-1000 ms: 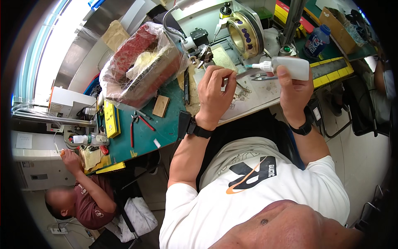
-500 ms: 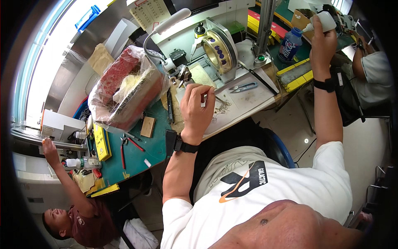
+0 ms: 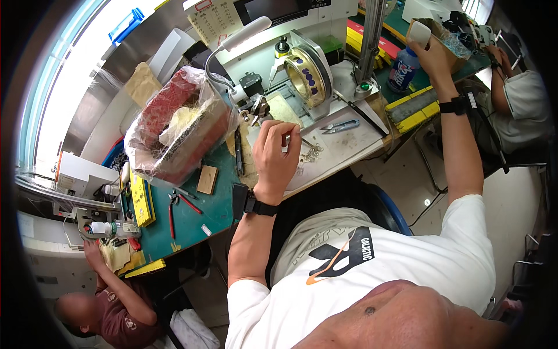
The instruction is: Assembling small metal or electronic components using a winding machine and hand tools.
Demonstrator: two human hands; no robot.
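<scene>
1. My left hand [image 3: 275, 152] is on the near side of the gold ring [image 3: 315, 92], a bit left, thumb and forefinger pinched tight; honestly can't tell if anything's between them.
2. Snips [image 3: 345, 125] lie right of that ring, near side.
3. Blue bottle [image 3: 402, 72] sits further right of the ring.
4. Right hand [image 3: 435, 58]'s over there too, gripping the white bottle [image 3: 419, 34] by the blue one's top.
5. Lamp [image 3: 247, 34]'s past the ring, leftward.

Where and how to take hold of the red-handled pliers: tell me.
Best, I think, by both red handles, coming from the near edge of the table: they splay open toward that side, while the metal head points away.
</scene>
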